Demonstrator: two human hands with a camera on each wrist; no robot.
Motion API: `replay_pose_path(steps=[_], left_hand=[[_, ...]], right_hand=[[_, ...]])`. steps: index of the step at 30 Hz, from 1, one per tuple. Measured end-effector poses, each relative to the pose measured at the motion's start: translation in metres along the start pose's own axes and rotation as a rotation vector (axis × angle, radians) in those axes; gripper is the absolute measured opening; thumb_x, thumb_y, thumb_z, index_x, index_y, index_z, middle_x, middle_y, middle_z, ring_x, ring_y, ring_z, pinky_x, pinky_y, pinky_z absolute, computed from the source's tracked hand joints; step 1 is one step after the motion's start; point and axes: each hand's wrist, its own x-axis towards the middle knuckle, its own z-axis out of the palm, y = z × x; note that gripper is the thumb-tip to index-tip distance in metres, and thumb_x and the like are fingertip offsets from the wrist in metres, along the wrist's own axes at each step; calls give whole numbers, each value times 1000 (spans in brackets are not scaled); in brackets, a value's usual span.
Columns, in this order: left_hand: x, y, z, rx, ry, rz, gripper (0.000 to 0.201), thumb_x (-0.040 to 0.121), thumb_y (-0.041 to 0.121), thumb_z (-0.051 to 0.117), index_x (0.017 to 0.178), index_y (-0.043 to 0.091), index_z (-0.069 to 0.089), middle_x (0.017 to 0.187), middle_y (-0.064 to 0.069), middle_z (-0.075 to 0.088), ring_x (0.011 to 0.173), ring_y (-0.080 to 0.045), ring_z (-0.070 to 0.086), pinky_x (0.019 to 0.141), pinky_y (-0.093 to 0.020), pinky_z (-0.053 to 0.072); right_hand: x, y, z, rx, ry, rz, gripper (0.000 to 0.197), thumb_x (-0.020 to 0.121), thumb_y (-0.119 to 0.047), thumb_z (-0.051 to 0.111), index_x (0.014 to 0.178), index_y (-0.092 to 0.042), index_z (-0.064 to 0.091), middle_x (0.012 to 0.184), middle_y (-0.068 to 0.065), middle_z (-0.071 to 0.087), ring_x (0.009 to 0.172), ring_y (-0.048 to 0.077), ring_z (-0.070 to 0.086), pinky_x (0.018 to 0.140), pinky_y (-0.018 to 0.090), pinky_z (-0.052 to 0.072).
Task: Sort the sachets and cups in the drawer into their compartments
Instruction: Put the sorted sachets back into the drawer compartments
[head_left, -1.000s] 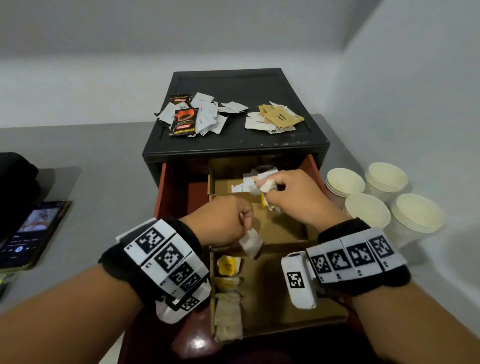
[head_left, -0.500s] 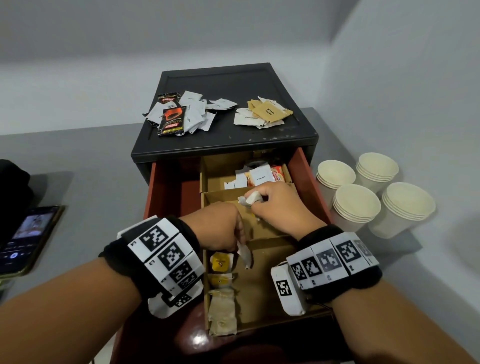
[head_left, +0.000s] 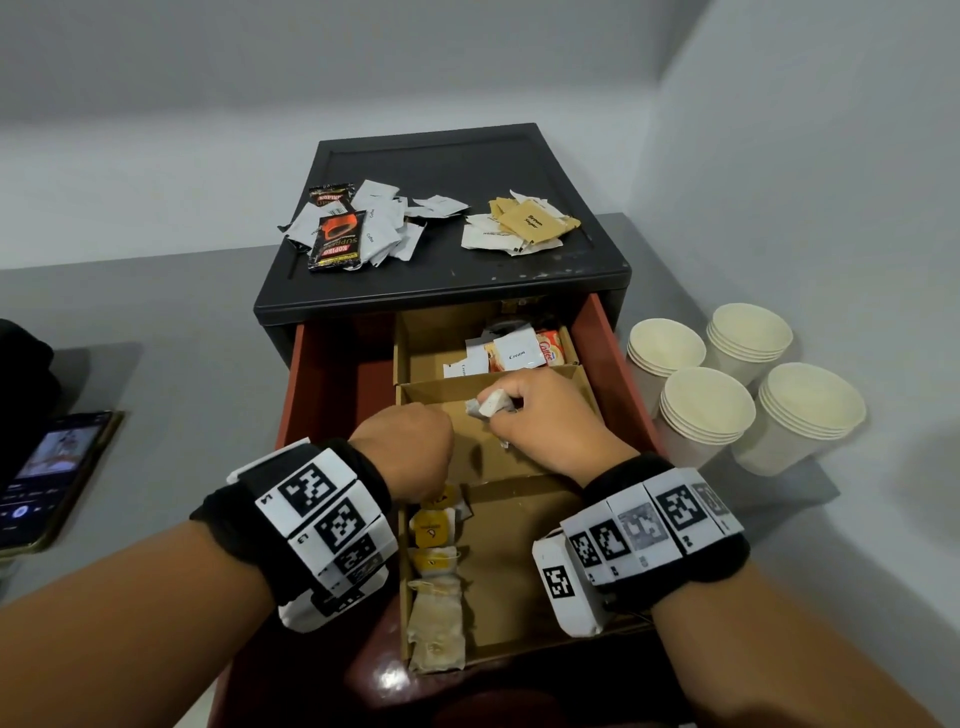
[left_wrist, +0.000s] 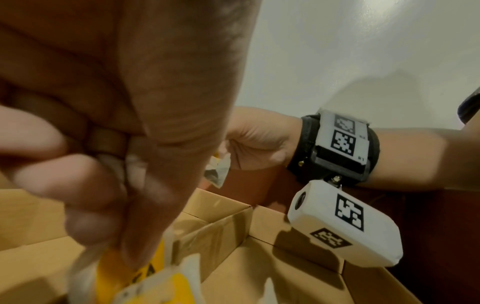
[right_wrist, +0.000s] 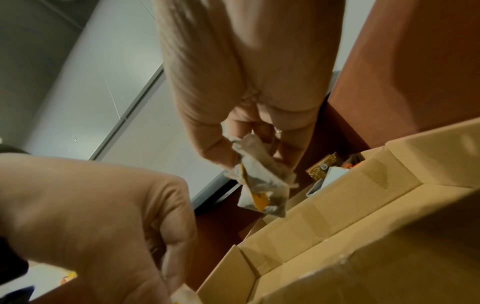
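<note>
From where I sit, the step in hand looks like laying tea bags into the near-left strip of the cardboard divider (head_left: 524, 636), the insert in the red drawer (head_left: 332, 374), so I would bring each bag down low and flat, tag end facing the same way as the row of tea bags (head_left: 434, 582) already lined up along the divider's left wall, and let go only once it touches the cardboard, since these limp paper bags flop and their strings snag. My left hand (head_left: 410, 447) hangs knuckles-up over the far end of that strip, fingers curled and pinching a pale bag (left_wrist: 130, 164) by its top, with a yellow tag (left_wrist: 161, 286) dangling just below the fingertips in the left wrist view. To its right, my right hand (head_left: 545, 421) sits over the middle compartment, near its far wall, fingers clenched around a small bunch of crumpled tea bags (right_wrist: 259, 176) hanging clear of the cardboard. Beyond it, cream and coffee sachets (head_left: 514, 353) lie in the far compartment, and the paper cups (head_left: 727, 395) stand stacked outside the drawer's right side.
</note>
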Motion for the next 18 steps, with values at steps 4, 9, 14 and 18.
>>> replay_pose_path(steps=[4, 9, 14, 18], left_hand=[[-1, 8, 1, 18, -52, 144, 19, 87, 22, 57, 94, 13, 72, 90, -5, 67, 86, -22, 63, 73, -31, 52], [2, 7, 3, 33, -15, 137, 18, 89, 16, 54, 92, 13, 72, 86, -3, 64, 84, -21, 62, 71, -30, 52], [-1, -4, -1, 38, 1, 91, 17, 93, 20, 53, 100, 15, 68, 97, -3, 65, 89, -20, 62, 74, -28, 51], [-5, -7, -6, 50, 24, 87, 18, 93, 19, 52, 103, 14, 66, 100, -4, 64, 91, -21, 62, 80, -31, 54]], right_hand=[[0, 0, 2, 6, 4, 10, 25, 83, -5, 59, 104, -10, 71, 103, 1, 67, 92, 12, 59, 67, 10, 41], [-1, 0, 3, -2, -6, 20, 23, 84, -6, 59, 105, -9, 70, 107, 3, 66, 96, 14, 59, 70, 12, 43], [-1, -1, 3, 0, -17, 12, 24, 84, -7, 58, 104, -7, 71, 108, 2, 66, 96, 15, 59, 72, 13, 43], [-2, -2, 2, -16, -23, 1, 23, 84, -7, 58, 103, -6, 71, 107, 1, 65, 93, 12, 56, 69, 9, 39]])
